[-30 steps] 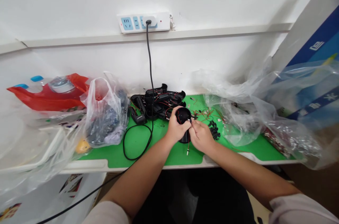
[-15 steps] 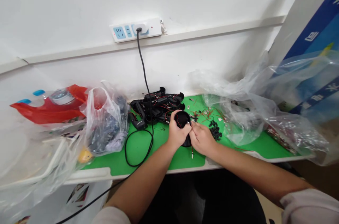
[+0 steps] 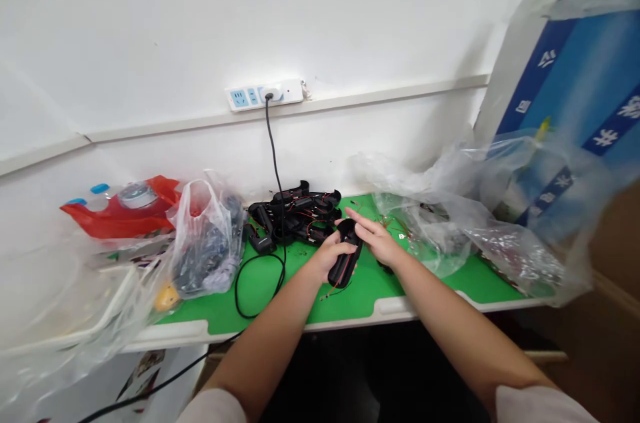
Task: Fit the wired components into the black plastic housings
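Hands (image 3: pixel 330 258) (image 3: pixel 376 242) at a black casing (image 3: pixel 345 266), seemingly

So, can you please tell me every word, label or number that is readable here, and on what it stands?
Blue printed board: white Chinese characters, too blurred and partly behind plastic film to quote.
White power strip: no readable text, only socket marks.
Black plastic part in the left hand: no text visible.
Printed sticker below the bench: too small to read.
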A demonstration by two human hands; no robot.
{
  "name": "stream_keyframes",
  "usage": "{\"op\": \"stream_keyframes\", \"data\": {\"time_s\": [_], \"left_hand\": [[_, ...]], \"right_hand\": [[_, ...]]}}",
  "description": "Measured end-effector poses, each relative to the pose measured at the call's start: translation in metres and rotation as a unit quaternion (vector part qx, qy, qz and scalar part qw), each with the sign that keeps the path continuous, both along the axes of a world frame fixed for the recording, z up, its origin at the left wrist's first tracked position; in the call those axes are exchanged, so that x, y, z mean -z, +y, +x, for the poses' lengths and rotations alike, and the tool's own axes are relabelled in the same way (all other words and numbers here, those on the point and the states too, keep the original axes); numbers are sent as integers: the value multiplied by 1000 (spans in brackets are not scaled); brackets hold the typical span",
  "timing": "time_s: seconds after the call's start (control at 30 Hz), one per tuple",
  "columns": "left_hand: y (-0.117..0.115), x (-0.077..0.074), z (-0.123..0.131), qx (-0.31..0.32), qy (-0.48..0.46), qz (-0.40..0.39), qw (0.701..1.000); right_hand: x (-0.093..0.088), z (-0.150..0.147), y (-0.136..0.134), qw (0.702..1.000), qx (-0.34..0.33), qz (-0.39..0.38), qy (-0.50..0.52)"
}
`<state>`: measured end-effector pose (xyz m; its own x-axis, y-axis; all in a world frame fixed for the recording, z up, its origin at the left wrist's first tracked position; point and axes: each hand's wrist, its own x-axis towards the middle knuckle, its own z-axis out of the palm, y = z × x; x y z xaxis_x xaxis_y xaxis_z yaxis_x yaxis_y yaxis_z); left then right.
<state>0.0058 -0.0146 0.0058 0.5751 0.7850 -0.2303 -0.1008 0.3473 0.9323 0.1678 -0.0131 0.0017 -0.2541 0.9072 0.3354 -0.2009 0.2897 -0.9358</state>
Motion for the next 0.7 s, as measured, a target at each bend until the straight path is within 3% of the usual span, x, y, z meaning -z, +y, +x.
{"op": "stream_keyframes", "data": {"time_s": [0.1,0.17,0.27,0.43,0.6,0.7], "left_hand": [[-6,-7,3,8,18,47,999],[-12,-15,3,3,73,147,986],[-24,-24,2,-18,150,296,943],[-58,-27,1,-79,117,335,932],[-99,-40,-8,-171,135,363,906],[-130,-52,-30,-170,193,374,891]], "right_hand": [[0,6,-4,1000,23,5,10],[0,7,-7,999,41,22,1],[-1,1,-14,996,64,57,-21],[-15,-21,-37,987,100,90,-92],[-44,-30,-68,980,11,141,-141],[-60,-33,-79,968,-88,173,-159]]}}
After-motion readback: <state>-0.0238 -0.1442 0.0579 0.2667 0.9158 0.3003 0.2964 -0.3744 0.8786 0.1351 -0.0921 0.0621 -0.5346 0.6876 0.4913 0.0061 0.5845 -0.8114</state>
